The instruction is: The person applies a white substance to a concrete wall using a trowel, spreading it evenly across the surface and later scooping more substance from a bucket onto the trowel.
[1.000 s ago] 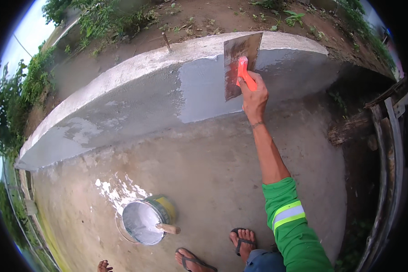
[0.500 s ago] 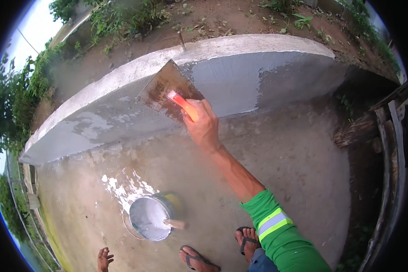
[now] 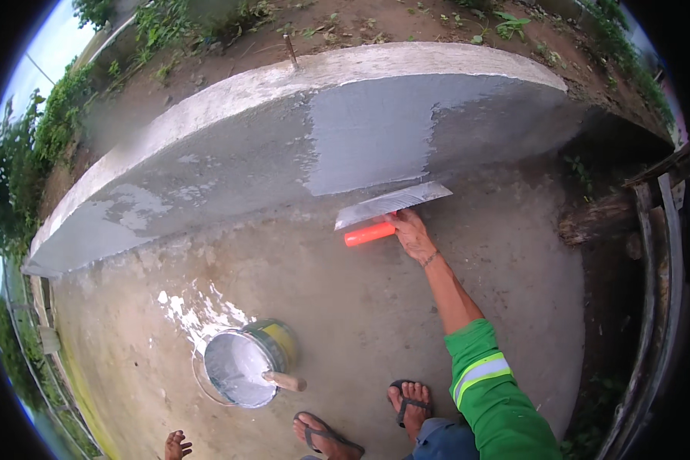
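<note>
My right hand (image 3: 414, 236) is closed on a plastering trowel with a wide flat metal blade (image 3: 395, 202) and an orange handle (image 3: 370, 234). The blade is tilted nearly edge-on, close to the foot of a low curved wall (image 3: 253, 146). A smooth light-grey patch of coating (image 3: 372, 130) covers part of the wall's face just beyond the trowel. Low at the left, my left hand (image 3: 177, 445) hangs with fingers loosely apart and nothing in it. Between the hands stands a bucket (image 3: 280, 343) of pale paste, a wooden handle (image 3: 285, 381) sticking out over its rim.
White splashes (image 3: 199, 310) mark the concrete floor (image 3: 345, 307) behind the bucket. A metal rod (image 3: 290, 50) rises from the wall's top. Soil and plants lie beyond it. Wooden posts (image 3: 655, 284) stand at the right, a fence at the far left. My sandalled feet (image 3: 326, 437) are near the bucket.
My right hand has brought the trowel off the wall's face, down and to the right, turning the blade from flat-on to nearly edge-on. The left hand hangs about where it was.
</note>
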A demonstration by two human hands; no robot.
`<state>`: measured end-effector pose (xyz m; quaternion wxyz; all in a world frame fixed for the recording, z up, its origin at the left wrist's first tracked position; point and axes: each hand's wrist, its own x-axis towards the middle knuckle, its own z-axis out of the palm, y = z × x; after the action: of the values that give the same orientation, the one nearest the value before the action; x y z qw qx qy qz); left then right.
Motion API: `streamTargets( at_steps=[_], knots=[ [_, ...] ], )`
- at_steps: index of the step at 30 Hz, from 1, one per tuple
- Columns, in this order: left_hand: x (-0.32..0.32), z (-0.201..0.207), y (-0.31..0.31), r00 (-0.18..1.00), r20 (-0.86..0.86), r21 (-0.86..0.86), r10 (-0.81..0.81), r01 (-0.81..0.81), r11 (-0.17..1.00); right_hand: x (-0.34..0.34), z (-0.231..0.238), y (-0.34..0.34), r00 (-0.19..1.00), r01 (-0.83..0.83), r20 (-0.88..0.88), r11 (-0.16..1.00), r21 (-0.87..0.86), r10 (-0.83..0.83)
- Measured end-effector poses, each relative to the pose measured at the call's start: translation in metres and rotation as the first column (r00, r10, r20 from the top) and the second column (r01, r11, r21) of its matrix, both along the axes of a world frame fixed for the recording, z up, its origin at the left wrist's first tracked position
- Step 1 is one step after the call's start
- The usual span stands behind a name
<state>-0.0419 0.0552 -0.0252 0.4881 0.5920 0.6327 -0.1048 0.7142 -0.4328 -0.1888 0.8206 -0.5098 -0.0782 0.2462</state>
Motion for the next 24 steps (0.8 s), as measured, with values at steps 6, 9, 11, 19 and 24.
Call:
streamTargets(
  at_steps=[6,9,11,19,24],
  knots=[
    [-0.021,0.012,-0.021,0.996,0.006,0.008,0.084,-0.084,0.996,0.02,-0.029,0.03,0.998,0.023,-0.057,1.0,0.001,-0.023],
    [-0.028,0.016,-0.03,0.999,0.003,0.023,0.041,-0.041,0.999,0.031,-0.029,0.042,0.993,0.031,-0.117,0.999,-0.021,-0.033],
    [-0.032,0.014,-0.031,0.999,-0.034,0.034,0.036,-0.034,0.999,0.035,-0.03,0.048,0.992,0.018,-0.125,1.0,0.026,-0.015],
    [-0.031,0.012,-0.027,0.982,-0.14,0.029,0.129,-0.126,0.992,0.049,-0.025,0.052,0.992,0.0,-0.125,0.997,0.081,0.011],
    [-0.036,0.011,-0.026,0.988,-0.116,0.069,0.099,-0.091,0.993,0.047,0.032,0.059,0.995,0.091,-0.045,0.986,0.139,-0.085]
  ],
)
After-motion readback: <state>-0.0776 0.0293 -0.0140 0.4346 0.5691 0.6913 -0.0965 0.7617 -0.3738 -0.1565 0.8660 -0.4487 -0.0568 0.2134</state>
